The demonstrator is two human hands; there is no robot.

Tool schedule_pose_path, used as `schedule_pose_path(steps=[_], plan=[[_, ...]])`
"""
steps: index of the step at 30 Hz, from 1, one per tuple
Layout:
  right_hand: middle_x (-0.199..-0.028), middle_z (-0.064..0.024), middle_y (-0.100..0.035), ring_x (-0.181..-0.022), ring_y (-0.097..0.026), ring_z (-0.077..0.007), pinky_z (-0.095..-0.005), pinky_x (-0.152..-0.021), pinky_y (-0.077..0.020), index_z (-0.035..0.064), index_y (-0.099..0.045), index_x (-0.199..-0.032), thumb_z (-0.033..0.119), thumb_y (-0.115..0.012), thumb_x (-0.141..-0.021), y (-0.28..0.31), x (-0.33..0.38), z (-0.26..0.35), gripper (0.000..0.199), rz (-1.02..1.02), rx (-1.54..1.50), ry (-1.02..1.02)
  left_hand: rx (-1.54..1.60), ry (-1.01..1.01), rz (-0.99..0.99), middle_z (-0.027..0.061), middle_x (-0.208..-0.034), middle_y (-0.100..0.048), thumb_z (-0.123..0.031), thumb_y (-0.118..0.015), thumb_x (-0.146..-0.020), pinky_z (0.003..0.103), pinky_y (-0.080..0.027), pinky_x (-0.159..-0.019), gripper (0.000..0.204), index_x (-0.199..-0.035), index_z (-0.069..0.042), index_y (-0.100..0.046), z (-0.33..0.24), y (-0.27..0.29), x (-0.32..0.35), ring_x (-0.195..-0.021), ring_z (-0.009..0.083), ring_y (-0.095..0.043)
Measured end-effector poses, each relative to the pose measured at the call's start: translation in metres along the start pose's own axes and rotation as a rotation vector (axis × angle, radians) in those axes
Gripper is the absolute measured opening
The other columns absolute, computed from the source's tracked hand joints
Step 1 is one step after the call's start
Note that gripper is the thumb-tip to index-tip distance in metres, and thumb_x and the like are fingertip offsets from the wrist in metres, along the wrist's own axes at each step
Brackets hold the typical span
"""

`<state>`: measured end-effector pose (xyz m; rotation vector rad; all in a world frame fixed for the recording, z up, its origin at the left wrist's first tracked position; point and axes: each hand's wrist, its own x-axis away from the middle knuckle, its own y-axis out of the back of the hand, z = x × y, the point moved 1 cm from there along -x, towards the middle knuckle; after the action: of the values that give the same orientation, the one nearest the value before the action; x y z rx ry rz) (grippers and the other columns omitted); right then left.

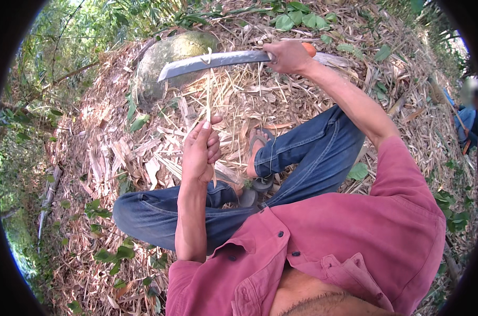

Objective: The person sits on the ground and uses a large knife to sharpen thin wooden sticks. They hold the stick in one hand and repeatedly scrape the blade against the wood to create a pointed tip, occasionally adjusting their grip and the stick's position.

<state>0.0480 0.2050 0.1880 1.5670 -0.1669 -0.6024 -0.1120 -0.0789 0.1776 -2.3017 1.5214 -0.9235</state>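
Note:
My right hand (289,56) is closed round the handle of a machete (218,62), whose orange handle end shows past my fist. The long, slightly curved blade points left, held level above the ground. My left hand (201,150) pinches a thin pale plant strip (209,97) between thumb and fingers. That strip stands upright from my fingers to the blade, and its curled upper end shows just above the blade's edge. Whether the blade has cut into it I cannot tell. Pale shavings (239,87) lie scattered on the ground beneath the blade.
A large mossy rock (181,45) stands beyond the blade, at the far left. Dry leaves (112,142) cover the ground around my sandalled feet (257,145). Green plants (112,255) grow at the left. Another person (466,118) in blue is at the far right edge.

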Motion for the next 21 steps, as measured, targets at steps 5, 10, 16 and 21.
schedule_pose_path(steps=[5,10,16,21], plan=[[-0.067,-0.0117,-0.063,-0.065,-0.065,-0.0295,-0.0434,-0.059,-0.0507,0.0114,-0.059,-0.092,0.026,-0.064,-0.074,-0.003,-0.006,-0.014,0.024,0.073,0.089,-0.026,-0.012,0.008,0.009,-0.0064,-0.061,-0.033,-0.018,-0.042,-0.098,0.017,-0.022,-0.037,0.026,-0.114,0.001,-0.053,0.003,0.006,-0.008,-0.044,0.0009,-0.027],[-0.068,-0.0112,-0.063,-0.062,-0.064,-0.0287,-0.0431,-0.059,-0.0515,0.011,-0.059,-0.086,0.024,-0.063,-0.073,-0.014,-0.011,0.009,0.019,0.071,0.002,-0.025,-0.013,-0.002,-0.03,-0.0061,-0.061,-0.033,-0.018,-0.042,-0.098,0.017,-0.022,-0.036,0.027,-0.115,0.001,-0.052,0.004,0.017,-0.014,-0.043,0.0011,-0.027],[-0.068,-0.0114,-0.063,-0.06,-0.064,-0.0271,-0.0416,-0.052,-0.0514,0.0094,-0.06,-0.086,0.017,-0.058,-0.073,-0.008,-0.013,0.016,0.016,0.011,0.0,0.058,0.013,0.022,0.007,-0.0059,-0.061,-0.033,-0.017,-0.041,-0.098,0.017,-0.022,-0.035,0.027,-0.116,0.001,-0.051,0.005,0.014,-0.003,-0.043,0.0014,-0.028],[-0.068,-0.0093,-0.064,-0.051,-0.06,-0.0176,-0.0339,-0.045,-0.0487,0.0097,-0.061,-0.088,0.02,-0.055,-0.081,0.002,-0.012,-0.02,0.014,0.108,-0.125,-0.377,0.0,0.015,-0.023,-0.0061,-0.059,-0.034,-0.019,-0.043,-0.098,0.017,-0.023,-0.035,0.025,-0.112,-0.001,-0.052,0.007,0.022,-0.011,-0.042,0.0014,-0.028]])
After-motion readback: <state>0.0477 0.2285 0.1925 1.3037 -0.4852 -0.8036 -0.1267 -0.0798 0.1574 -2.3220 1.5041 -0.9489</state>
